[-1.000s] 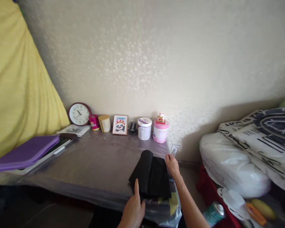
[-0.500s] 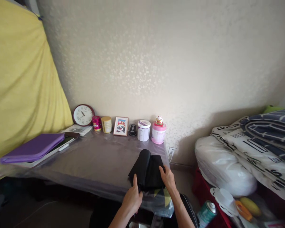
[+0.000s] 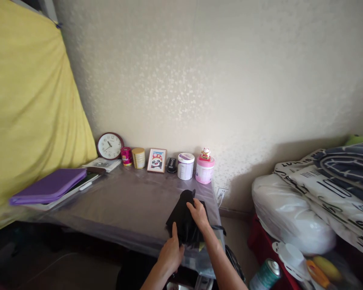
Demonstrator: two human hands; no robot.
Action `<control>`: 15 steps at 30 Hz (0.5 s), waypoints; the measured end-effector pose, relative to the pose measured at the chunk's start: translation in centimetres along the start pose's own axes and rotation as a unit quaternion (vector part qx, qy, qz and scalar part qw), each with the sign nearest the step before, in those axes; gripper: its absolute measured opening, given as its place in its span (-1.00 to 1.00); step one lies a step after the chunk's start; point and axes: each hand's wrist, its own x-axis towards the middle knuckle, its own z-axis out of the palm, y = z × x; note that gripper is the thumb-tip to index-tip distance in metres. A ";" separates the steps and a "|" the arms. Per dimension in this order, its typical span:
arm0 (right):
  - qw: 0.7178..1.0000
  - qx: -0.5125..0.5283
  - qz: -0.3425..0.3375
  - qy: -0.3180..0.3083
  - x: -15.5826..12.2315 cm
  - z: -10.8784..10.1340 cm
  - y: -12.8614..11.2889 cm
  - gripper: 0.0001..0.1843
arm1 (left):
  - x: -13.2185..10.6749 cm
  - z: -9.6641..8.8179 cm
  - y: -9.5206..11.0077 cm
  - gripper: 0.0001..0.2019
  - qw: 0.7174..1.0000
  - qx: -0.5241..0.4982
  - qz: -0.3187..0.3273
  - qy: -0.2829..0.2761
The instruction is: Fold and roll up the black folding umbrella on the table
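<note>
A folded black cloth [image 3: 181, 217] lies near the front right corner of a grey table [image 3: 133, 201] covered in clear plastic. My left hand [image 3: 171, 253] grips the cloth's near edge, thumb on top. My right hand [image 3: 197, 213] rests on top of the cloth with its fingers curled into the fabric, bunching it toward the left.
Along the wall stand a round clock [image 3: 109, 146], a red tin [image 3: 126, 156], a tan jar [image 3: 138, 158], a panda picture frame [image 3: 156, 160], a white tub [image 3: 185, 165] and a pink tub [image 3: 204, 169]. A purple folder [image 3: 48, 187] lies left. Bedding [image 3: 314, 193] is piled right.
My right hand moved from the cloth's far right corner to its top middle, pulling the fabric leftward so the cloth looks narrower. My left hand stayed at the near edge.
</note>
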 end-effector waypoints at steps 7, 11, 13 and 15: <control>0.995 -0.076 0.030 -0.058 1.0 3.6 -1.4 -0.73 | 0.4 0.3 -0.2 -0.28 1.000 0.025 -0.008 -0.001; 0.988 -0.120 0.036 -0.093 0.6 4.5 -1.8 -0.71 | 0.5 0.5 -0.3 -0.32 0.999 0.037 -0.012 0.005; 0.980 -0.158 0.032 -0.114 0.5 4.5 -2.1 -0.69 | 0.5 0.5 -0.2 -0.35 0.999 0.043 -0.014 0.008; 0.974 -0.182 0.027 -0.128 0.5 4.4 -2.3 -0.69 | 0.3 0.5 -0.2 -0.36 0.999 0.048 -0.017 0.010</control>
